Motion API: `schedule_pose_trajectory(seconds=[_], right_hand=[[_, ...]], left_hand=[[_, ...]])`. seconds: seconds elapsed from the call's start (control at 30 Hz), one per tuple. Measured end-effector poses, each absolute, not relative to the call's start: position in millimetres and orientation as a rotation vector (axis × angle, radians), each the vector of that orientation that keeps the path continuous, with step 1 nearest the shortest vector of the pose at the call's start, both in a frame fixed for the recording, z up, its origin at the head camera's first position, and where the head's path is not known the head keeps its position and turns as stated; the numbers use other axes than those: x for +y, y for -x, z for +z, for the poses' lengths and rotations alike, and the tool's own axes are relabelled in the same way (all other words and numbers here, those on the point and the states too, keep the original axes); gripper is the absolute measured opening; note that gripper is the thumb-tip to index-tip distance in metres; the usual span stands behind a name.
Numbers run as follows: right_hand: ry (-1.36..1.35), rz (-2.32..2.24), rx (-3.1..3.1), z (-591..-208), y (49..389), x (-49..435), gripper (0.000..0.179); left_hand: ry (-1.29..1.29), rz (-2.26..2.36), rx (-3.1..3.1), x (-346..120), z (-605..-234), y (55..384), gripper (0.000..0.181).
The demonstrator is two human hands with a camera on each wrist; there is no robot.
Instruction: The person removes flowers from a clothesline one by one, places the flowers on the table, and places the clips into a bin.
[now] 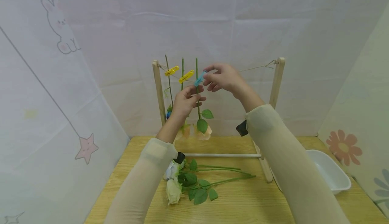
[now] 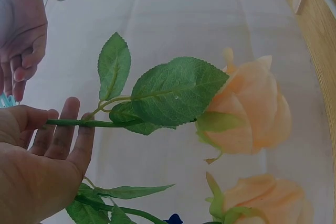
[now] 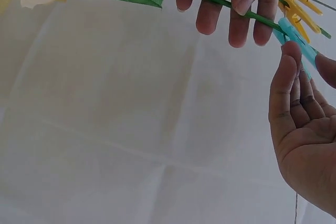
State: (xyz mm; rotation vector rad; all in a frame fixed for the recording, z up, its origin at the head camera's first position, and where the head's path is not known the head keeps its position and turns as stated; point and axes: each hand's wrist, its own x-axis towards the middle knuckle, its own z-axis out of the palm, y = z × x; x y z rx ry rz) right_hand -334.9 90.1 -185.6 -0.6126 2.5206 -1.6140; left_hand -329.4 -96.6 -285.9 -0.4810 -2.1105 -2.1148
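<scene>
An artificial peach rose [image 1: 204, 133] hangs head down, its green stem [image 2: 113, 124] running upward. My left hand [image 1: 186, 100] pinches this stem between thumb and fingers, just below the cord. Up at the cord, my right hand [image 1: 225, 77] pinches a light blue clothespin [image 3: 297, 36] by its handles, with the stem at the clothespin's front end. Beside it along the cord, yellow clothespins [image 1: 186, 77] hold two more stems. One bears another peach rose [image 2: 268, 200]; the other has a blue flower [image 1: 168, 114], partly hidden by my left arm.
The cord [image 1: 255, 68] stretches between two wooden posts [image 1: 277, 82], joined low down by a pale rod [image 1: 225, 155]. Several loose flowers, including a white rose [image 1: 174, 191], lie on the wooden table [image 1: 243, 202]. At the right stands a white basin [image 1: 342, 183], partly behind my sleeve.
</scene>
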Motion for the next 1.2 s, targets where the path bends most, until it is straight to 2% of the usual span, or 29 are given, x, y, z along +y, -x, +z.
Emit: schedule_pose_trajectory(seconds=[0.33,0.83,1.2], right_hand=[[0.486,-1.873,2.436,-190.4,334.1,87.2,0.03],[0.586,-2.295,2.339,-192.6,324.9,102.8,0.031],[0.738,-2.192,2.453,-200.5,315.9,116.1,0.042]], left_hand=[[0.465,-2.069,-2.137,-94.7,-283.8,325.5,0.033],[0.526,-2.015,-2.101,-97.0,-281.4,314.4,0.035],[0.596,-1.96,-2.113,-97.6,-278.8,303.2,0.033]])
